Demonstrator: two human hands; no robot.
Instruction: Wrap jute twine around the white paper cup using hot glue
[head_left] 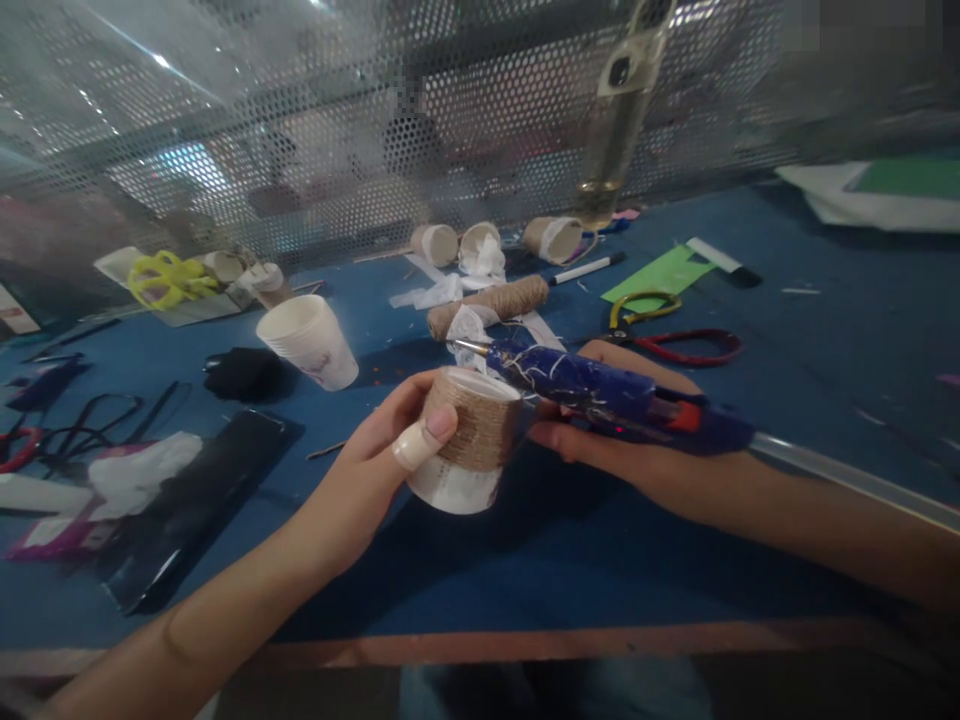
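A paper cup (469,430), its upper part wrapped in brown twine and its lower part bare white, is held by my left hand (397,435), with the thumb pressed on the twine. That thumb has a pale band or bandage around it. My right hand (607,420) is closed around a blue glue gun (592,390) with a red part and a clear glue stick sticking out behind. The gun's metal nozzle points left, just above the cup's rim. Much of my right hand's grip is hidden behind the gun.
Behind the cup lie a twine roll (491,305), white lace and several wrapped cups. Stacked cups (307,340) and yellow scissors (169,280) are left, red-and-yellow scissors (690,345) right. A black packet (202,500) lies front left; a perforated metal screen (337,150) stands behind.
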